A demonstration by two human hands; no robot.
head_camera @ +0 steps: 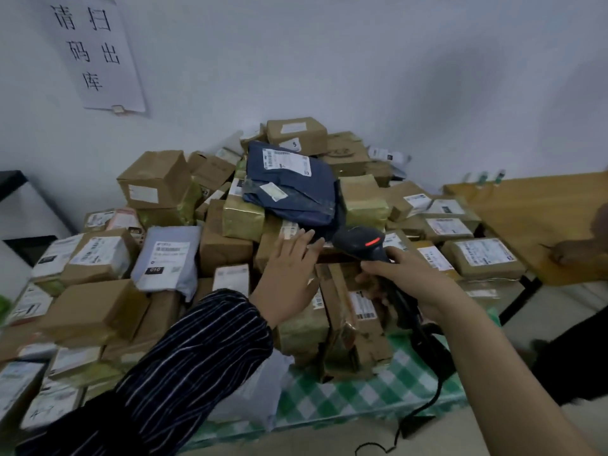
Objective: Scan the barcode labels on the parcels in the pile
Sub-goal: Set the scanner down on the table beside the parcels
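While the right hand (404, 281) gripped the scanner (360, 241) by its handle, fingers curled round it and its red light lit, the left hand (289, 278) lay flat, its fingers (296, 240) straight and close together against the cartons in the middle of the pile (227, 245), just under the blue bag (289, 185). The parcels were heaped on the desk (329, 399) from its near edge back to the wall, highest in the middle. The likeliest trouble looked to be a slide: the bag sat tilted on loose boxes, and a push or pull from the left hand below could tip it, or the box (296, 134) behind it, toward the near edge. A misread was also possible, since many labels lay close together around the scanner's nose and the beam could catch the wrong one, or one twice. The cable (424, 409) hung off the near right of the desk and might snag a carton corner. Labels facing down or hidden could be skipped.
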